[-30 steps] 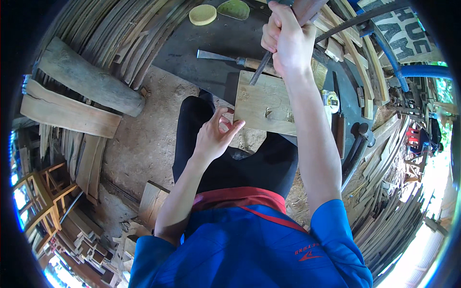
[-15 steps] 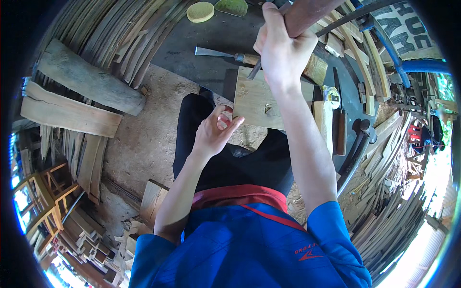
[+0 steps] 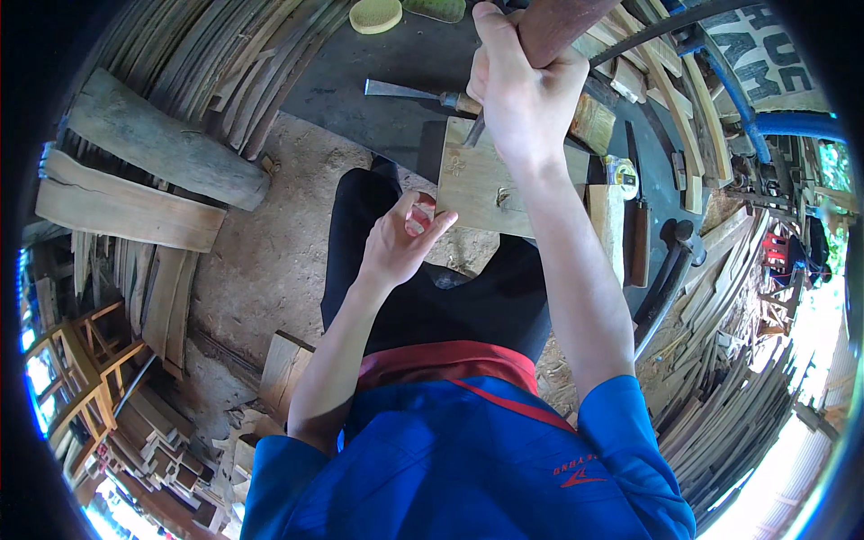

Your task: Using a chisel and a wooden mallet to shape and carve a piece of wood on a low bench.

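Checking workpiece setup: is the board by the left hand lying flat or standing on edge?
Lying flat: the board shows its broad face up to the camera, beside the left hand.

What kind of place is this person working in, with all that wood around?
It looks like a woodworking shop: long planks are stacked at the upper left, and a chisel and a tape measure lie on the dark table.
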Demonstrator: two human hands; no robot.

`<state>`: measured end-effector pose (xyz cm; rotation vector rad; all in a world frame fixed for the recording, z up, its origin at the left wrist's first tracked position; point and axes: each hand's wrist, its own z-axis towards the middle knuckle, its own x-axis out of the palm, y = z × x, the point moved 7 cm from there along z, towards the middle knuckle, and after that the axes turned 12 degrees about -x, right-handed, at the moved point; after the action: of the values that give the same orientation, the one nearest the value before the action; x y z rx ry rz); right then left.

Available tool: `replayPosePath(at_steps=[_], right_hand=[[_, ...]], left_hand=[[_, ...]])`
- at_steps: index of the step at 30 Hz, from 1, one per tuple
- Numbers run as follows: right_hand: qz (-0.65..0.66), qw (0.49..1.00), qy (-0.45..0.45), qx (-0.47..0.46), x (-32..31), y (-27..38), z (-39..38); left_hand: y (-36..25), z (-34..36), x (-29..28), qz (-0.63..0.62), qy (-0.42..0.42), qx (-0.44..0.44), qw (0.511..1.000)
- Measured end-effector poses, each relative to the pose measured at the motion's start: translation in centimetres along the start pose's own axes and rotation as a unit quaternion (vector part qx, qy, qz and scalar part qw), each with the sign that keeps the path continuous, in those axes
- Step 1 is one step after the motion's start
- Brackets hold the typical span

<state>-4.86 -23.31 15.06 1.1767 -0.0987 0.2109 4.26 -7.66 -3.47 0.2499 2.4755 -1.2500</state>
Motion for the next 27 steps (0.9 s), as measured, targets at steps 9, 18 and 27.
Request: replayPosePath(at_steps=[9, 18, 27], right_hand=[[0.009, 0.999, 0.017, -0.038, -0.29, 0.00, 0.42], [0.016, 1.000, 0.002, -0.017, -0.11, -0.13, 0.23], [-0.026, 0.998, 0.009, -0.055, 0.38, 0.41, -0.23]], left_hand=[[0.01, 0.01, 0.02, 0.013, 0.001, -0.006, 1.000], [0.10, 0.12, 0.11, -0.002, 0.005, 0.004, 1.000], [-0.09, -0.01, 0.12, -0.005, -0.004, 0.011, 1.000]])
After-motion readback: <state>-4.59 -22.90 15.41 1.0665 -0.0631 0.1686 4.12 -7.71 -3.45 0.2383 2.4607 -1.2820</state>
